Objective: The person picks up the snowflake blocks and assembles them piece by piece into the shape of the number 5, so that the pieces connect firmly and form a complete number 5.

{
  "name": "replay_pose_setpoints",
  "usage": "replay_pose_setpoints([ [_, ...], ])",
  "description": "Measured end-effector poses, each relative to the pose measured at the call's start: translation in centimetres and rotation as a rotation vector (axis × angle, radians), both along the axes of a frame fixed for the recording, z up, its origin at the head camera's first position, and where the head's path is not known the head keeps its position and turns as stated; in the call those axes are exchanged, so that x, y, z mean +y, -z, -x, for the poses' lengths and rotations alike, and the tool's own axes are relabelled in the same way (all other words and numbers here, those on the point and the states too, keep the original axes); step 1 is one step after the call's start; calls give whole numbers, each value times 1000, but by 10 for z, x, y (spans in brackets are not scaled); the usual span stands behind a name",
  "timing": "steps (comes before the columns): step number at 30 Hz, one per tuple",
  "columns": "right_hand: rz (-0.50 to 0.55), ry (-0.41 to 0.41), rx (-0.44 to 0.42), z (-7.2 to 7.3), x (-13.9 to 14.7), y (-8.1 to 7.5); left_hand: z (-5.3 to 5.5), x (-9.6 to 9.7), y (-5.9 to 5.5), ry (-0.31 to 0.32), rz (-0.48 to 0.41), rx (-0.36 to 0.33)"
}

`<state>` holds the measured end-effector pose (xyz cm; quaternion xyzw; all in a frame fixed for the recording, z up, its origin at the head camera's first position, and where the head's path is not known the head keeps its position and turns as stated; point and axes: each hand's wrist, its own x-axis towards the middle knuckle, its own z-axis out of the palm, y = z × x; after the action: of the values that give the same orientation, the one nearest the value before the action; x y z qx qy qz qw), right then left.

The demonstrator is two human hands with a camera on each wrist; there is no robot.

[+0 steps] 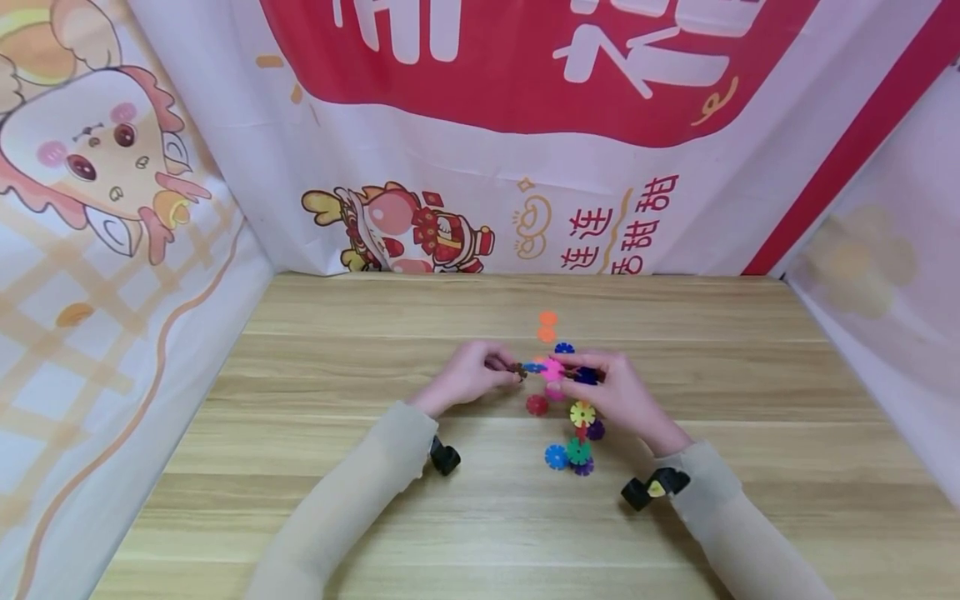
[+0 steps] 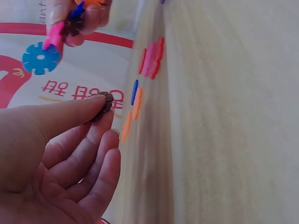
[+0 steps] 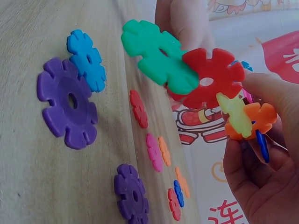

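Linked chain: we see the bent chain of coloured, notched plastic discs [image 3: 219, 67] pointing its light-blue end at the left hand [image 1: 472, 375], its green end toward the person [image 1: 356, 479].
Right fingers: curled, the right hand [image 1: 615, 392] gripping the chain partway along, above the surface [image 1: 495, 533].
Left fingers: thumb and forefinger pinching one brown notched plastic disc [image 2: 103, 111].
Loose notched discs: we count two purple [image 3: 58, 100], two red [image 3: 138, 109], two orange [image 3: 183, 183], one pink [image 3: 154, 154], one dark-blue [image 3: 179, 193], one light-blue [image 3: 83, 49].

In the head view, we record bright, even, diffuse light; the source lies out of frame. We note soft shadows on the table [image 1: 487, 550] below the right hand [image 1: 622, 392]; well to its right, the side cloth [image 1: 885, 350] appears pale and blurred. In the left wrist view, we observe dimmer, muted light; right of the left hand [image 1: 476, 371], the wood grain is smeared. In the right wrist view, equally dim, we find the green disc [image 3: 159, 53] beside the hand reasonably crisp.
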<state>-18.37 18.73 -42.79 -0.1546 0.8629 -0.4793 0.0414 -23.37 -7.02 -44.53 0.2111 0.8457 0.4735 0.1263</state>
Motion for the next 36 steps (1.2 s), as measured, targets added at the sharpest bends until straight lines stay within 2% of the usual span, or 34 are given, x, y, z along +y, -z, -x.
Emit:
replay_pose_setpoints([
  [6, 12, 7, -14, 0, 0, 0, -9, -11, -7, -22, -73, 6],
  [15, 18, -6, -4, 0, 0, 3, -23, -20, -18, 0, -144, -68],
  [18, 29, -14, -10, 0, 0, 4, -27, -20, -20, -9, -158, -72],
  [25, 34, -32, -26, 0, -1, 8, -29, -19, -21, -61, -214, -98],
  [30, 42, -41, -19, 0, -3, 10, -30, -20, -23, -57, -217, -96],
  [36, 45, -39, -16, -2, -4, 9, -31, -20, -22, -46, -188, -64],
])
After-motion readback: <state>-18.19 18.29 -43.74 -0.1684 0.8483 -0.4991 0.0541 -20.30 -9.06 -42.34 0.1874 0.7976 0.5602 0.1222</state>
